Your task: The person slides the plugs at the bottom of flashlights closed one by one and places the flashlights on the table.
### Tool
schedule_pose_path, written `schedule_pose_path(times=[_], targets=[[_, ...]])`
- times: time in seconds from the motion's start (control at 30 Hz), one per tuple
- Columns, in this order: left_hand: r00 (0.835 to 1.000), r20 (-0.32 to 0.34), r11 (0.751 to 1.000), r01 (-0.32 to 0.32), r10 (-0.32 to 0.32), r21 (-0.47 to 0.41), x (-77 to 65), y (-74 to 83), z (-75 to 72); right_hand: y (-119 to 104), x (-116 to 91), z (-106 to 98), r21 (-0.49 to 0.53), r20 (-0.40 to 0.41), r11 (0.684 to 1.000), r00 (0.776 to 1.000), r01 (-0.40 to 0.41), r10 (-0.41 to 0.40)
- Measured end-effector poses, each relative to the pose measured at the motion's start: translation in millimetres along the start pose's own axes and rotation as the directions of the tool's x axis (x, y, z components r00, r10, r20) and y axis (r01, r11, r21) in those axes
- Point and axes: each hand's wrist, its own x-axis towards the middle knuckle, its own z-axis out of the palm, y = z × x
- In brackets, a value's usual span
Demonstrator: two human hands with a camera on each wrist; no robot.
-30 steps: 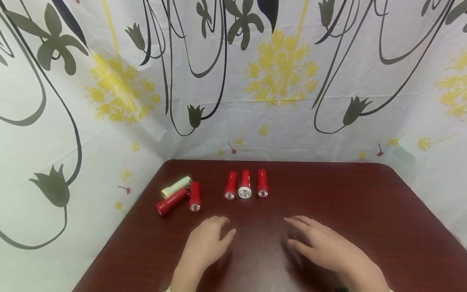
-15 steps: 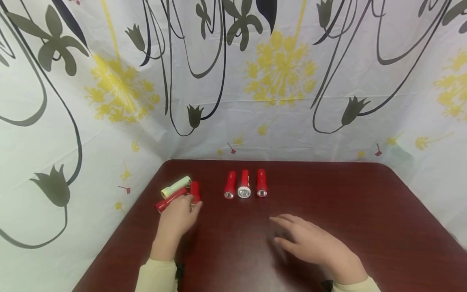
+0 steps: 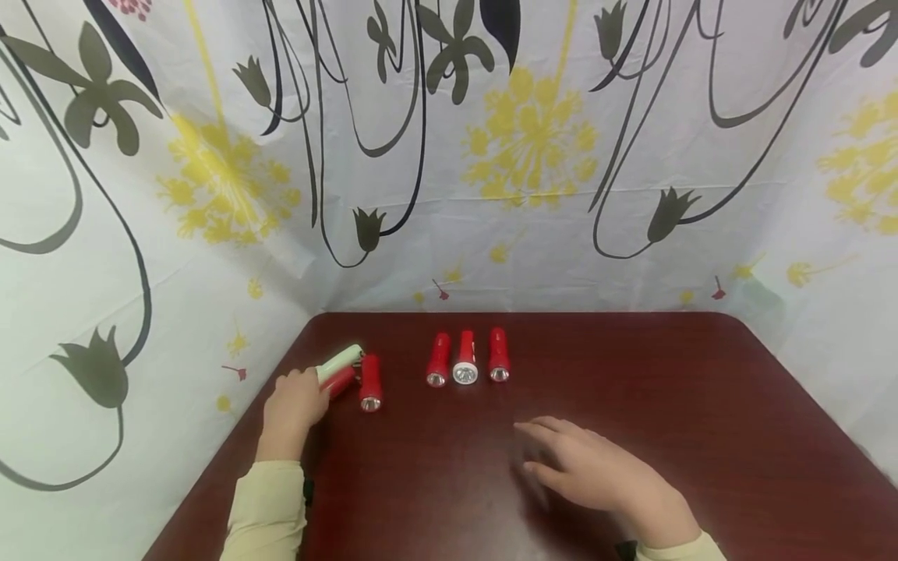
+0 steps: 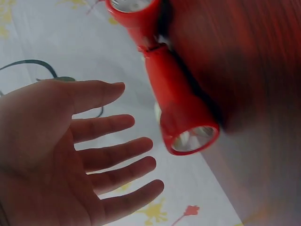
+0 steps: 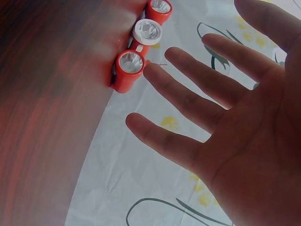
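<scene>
My left hand (image 3: pixel 293 401) is at the left cluster of flashlights, overlapping the lens end of a slanted red flashlight (image 3: pixel 340 383) in the head view. A pale green flashlight (image 3: pixel 341 361) lies just behind it, and another red flashlight (image 3: pixel 371 382) lies to its right. In the left wrist view the fingers (image 4: pixel 120 162) are extended and spread, with a gap between them and a red flashlight (image 4: pixel 174 89). My right hand (image 3: pixel 589 471) hovers over the front right of the table, fingers extended and holding nothing.
Three flashlights lie in a row at the back middle: a red one (image 3: pixel 438 360), a red one with a white head (image 3: pixel 466 372) and another red one (image 3: pixel 499 354). The dark red table (image 3: pixel 631 374) meets a patterned cloth (image 3: pixel 393 179) behind and at the sides.
My left hand has moved left and forward from the front middle, passing over the near red flashlights to the cluster's left end. My right hand has shifted slightly left. The flashlights keep their places.
</scene>
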Motion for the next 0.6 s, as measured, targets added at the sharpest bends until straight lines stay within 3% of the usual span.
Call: schedule_pose_path(times=[0.17,0.6], targets=[[0.999,0.037,0.999,0.039,-0.039,0.002,3.9,-10.6,1.8,-2.6,-0.1,4.4,-0.004,0.004,1.000,1.000,0.006,-0.006],[0.995,0.101,1.000,0.022,-0.022,-0.002,7.8,-21.3,10.1,-22.8,8.6,11.9,-0.073,0.111,0.994,0.991,0.085,-0.076]])
